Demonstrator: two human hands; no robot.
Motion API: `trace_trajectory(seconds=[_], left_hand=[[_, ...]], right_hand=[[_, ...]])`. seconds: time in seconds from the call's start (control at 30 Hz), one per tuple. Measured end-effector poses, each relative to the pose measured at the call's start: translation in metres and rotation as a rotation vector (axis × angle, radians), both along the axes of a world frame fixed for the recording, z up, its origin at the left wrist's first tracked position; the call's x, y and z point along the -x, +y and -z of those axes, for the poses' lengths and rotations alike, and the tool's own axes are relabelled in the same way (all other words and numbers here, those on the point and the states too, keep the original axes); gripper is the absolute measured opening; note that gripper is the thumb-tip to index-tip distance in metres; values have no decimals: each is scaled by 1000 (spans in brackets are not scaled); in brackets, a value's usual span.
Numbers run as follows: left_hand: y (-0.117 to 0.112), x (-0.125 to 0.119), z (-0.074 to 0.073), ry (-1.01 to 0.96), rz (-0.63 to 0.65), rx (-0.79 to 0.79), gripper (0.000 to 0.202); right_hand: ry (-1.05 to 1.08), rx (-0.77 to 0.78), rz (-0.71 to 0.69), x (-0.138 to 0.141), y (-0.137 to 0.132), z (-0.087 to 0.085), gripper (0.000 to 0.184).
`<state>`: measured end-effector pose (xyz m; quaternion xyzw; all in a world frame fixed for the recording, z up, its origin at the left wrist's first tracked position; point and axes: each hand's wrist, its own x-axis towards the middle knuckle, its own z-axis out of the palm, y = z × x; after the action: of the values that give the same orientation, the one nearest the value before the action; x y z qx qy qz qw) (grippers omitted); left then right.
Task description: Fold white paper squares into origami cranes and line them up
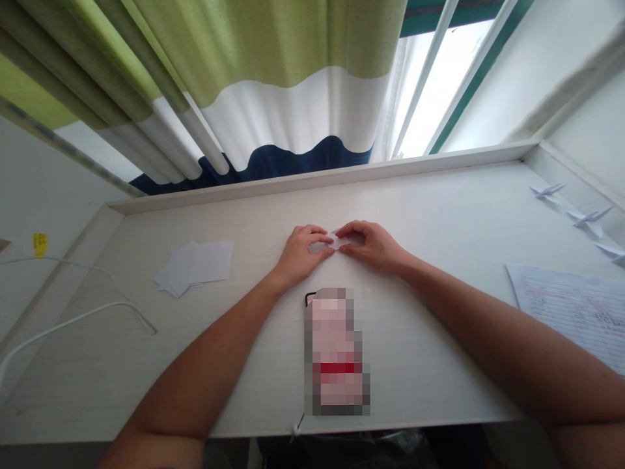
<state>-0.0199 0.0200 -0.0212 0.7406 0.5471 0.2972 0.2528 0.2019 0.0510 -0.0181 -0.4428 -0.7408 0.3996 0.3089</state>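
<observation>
Left hand (299, 255): is curving over from the paper's left side, with its fingertips (326, 251) pinching the small folded white paper (336, 240).

Right hand (367, 248): is arching in from the paper's right side, with its fingers (347, 229) gripping the same small folded white paper.

Hands together: are meeting at the paper, almost touching each other, and are lifting neither wrist far from the desk; the fold itself is mostly hidden by the fingers.

Paper's place: is sitting between both hands, just above the white wood-grain desk (439, 215), towards its far edge.

Left of the paper: a stack of loose white paper squares (193, 267) is lying near the left hand, and a white cable (73, 319) is looping along the desk's left side.

Nearest below the paper: a pixelated, unreadable object (336, 352) is lying flat, just beyond the gap between both forearms.

Right of the paper: folded paper cranes (590, 217) are sitting in a row well apart, and a lined sheet with handwriting (571, 312) is lying under the right forearm's reach.

Beyond the paper: a green, white and navy curtain (293, 104) is hanging across a bright window (444, 85).
</observation>
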Motion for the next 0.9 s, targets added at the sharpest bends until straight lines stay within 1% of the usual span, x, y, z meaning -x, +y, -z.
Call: trace_trajectory(seconds=[0.23,0.4,0.6,0.9], left_hand=[[0,0,0,5,7,-12,16],[-1,0,0,5,11,-13,19],[-1,0,1,16,3,-20,17],[0,0,-1,41,15,-31,13]], right_hand=[[-12,-2,2,1,-1,-3,24],[-11,-6,2,0,-1,-1,23],[-24,-20,1,0,-1,-1,26],[-30,-46,2,1,-2,-1,26]])
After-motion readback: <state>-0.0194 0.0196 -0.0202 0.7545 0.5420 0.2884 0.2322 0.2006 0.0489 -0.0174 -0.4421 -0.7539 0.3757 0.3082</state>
